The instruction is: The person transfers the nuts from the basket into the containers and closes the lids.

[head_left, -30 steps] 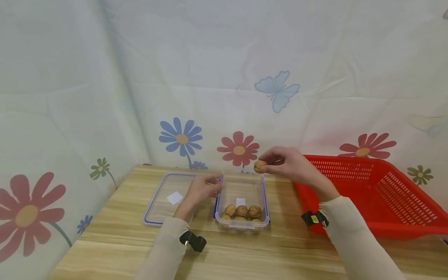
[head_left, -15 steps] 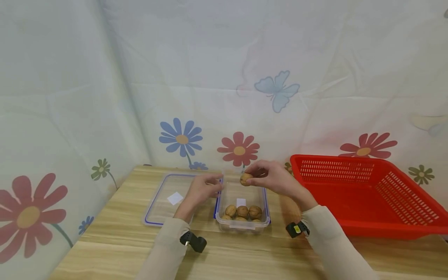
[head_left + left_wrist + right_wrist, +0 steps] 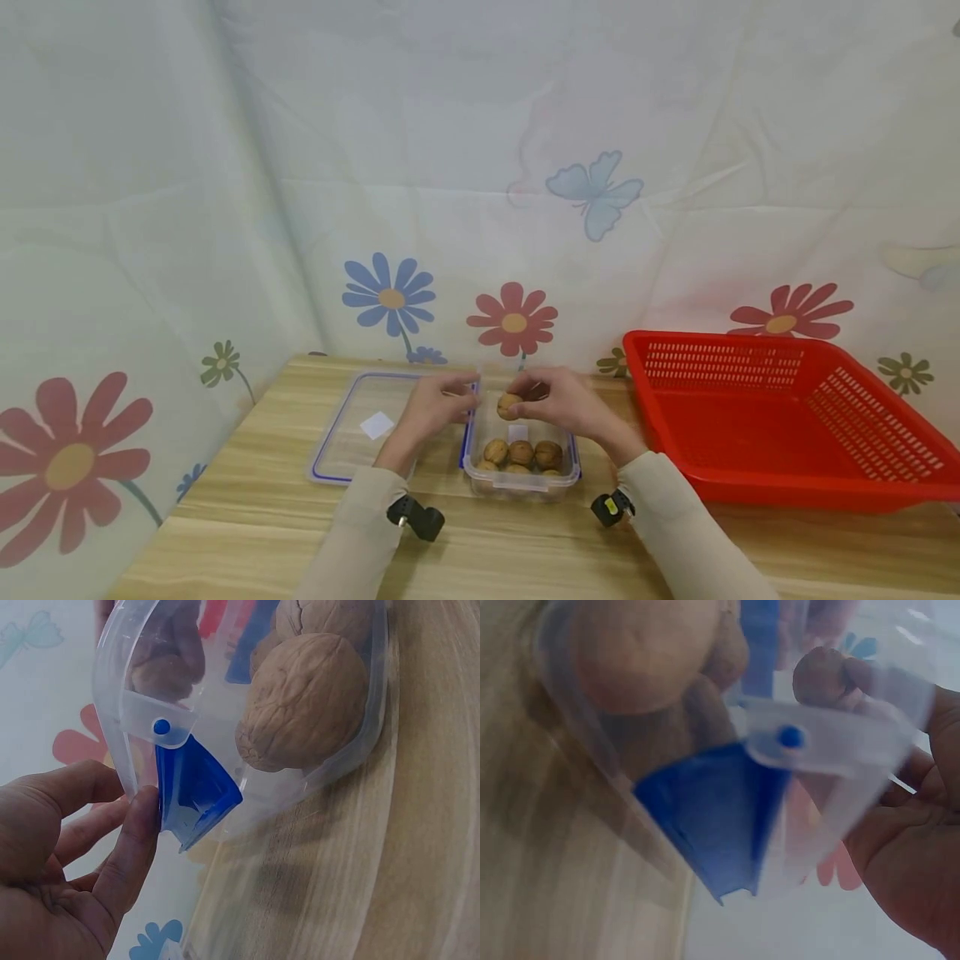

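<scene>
My right hand pinches a walnut over the far half of a clear plastic food container with blue side latches. In the right wrist view that walnut shows partly behind the container wall. Several walnuts lie in the container's near half, beside a small white paper square. At the left rim, my left hand holds the container edge with thumb and finger. Its fingertips meet the rim beside a lowered blue latch in the left wrist view.
The clear lid, blue-edged and bearing a white square, lies left of the container on the wooden table. A red perforated basket stands at the right. Behind the table hangs a flowered curtain.
My right hand has carried the walnut left and down, from near the red basket to over the container. My left hand has stayed at the container's left rim.
</scene>
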Demonstrator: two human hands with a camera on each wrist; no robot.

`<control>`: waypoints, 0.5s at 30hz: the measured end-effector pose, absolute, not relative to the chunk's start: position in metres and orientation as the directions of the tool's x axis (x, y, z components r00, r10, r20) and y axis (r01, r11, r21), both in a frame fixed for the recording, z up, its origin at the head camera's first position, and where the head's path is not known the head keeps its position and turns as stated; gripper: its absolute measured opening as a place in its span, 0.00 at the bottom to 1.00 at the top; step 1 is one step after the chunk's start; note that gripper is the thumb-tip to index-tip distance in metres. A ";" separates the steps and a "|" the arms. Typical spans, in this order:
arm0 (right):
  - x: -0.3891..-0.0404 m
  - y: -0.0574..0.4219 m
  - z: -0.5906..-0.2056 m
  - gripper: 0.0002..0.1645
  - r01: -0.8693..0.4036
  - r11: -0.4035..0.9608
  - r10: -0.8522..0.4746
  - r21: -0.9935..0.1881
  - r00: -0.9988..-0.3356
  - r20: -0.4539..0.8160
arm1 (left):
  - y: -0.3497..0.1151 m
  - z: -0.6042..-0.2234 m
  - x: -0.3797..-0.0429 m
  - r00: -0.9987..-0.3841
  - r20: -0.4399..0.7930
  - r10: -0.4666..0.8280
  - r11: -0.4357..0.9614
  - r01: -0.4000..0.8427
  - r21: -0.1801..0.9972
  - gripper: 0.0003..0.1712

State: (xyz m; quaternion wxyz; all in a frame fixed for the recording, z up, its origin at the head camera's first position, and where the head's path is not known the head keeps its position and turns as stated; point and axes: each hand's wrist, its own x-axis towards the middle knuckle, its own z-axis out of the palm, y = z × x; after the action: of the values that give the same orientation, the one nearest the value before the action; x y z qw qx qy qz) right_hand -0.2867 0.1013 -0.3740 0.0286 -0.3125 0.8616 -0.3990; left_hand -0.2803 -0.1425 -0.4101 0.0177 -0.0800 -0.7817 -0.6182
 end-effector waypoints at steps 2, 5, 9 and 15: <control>-0.288 0.099 -0.378 0.14 -0.515 0.485 -0.566 -0.707 -0.801 0.196 | -0.142 -0.410 -0.280 -0.987 0.126 0.098 0.230 0.145 0.962 0.24; -0.290 0.094 -0.383 0.13 -0.521 0.481 -0.577 -0.705 -0.794 0.193 | -0.142 -0.410 -0.281 -0.990 0.113 0.088 0.243 0.132 0.961 0.24; -0.293 0.090 -0.390 0.13 -0.535 0.484 -0.596 -0.692 -0.781 0.187 | -0.142 -0.411 -0.283 -0.990 0.108 0.087 0.258 0.128 0.958 0.24; -0.294 0.082 -0.395 0.10 -0.514 0.531 -0.590 -0.674 -0.795 0.142 | -0.141 -0.411 -0.282 -0.990 0.110 0.085 0.254 0.129 0.959 0.24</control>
State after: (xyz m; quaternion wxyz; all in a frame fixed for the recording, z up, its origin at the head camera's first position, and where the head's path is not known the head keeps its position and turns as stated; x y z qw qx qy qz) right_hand -0.2938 0.0822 -0.3950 0.0516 -0.3160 0.8734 -0.3670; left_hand -0.2821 -0.1415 -0.4110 0.0181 -0.0674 -0.7916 -0.6070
